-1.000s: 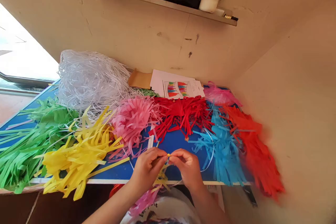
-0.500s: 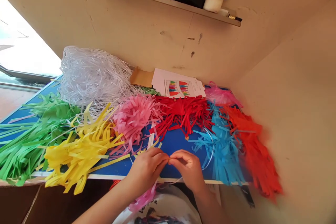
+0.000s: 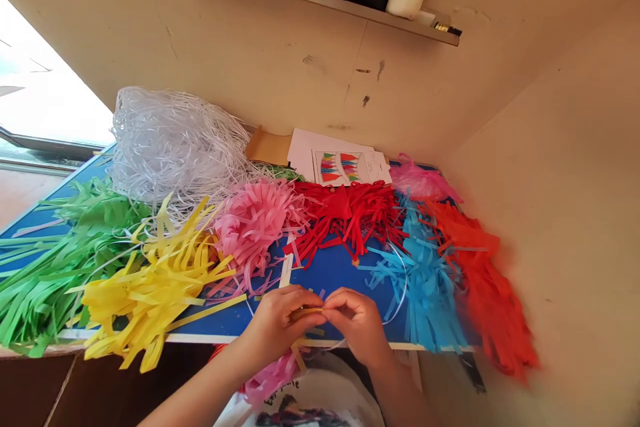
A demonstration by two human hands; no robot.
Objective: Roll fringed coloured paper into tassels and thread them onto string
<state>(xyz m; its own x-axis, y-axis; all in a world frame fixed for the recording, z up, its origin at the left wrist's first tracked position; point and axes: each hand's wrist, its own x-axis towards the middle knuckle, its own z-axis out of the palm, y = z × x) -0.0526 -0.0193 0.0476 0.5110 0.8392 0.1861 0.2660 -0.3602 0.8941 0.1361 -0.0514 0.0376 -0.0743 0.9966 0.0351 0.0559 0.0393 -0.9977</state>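
Observation:
Over the front edge of the blue table, my left hand and my right hand meet fingertip to fingertip. Both pinch a thin yellow paper strip between them. A white string curves from beside my right hand up toward the red paper. Pink tissue fringe hangs below my left hand, against the lap. Yellow fringe lies left of my hands, pink fringe and red fringe beyond them, and blue fringe to the right.
Green fringe covers the table's left end; orange-red fringe hangs off its right end. Behind are a heap of white string, a printed card, brown cardboard and a pink plastic bag. A shelf crosses the wall.
The fingers of my left hand have parted slightly, and the yellow strip now shows between them. The pinched hands have dropped a little. A yellow end now shows below my left hand.

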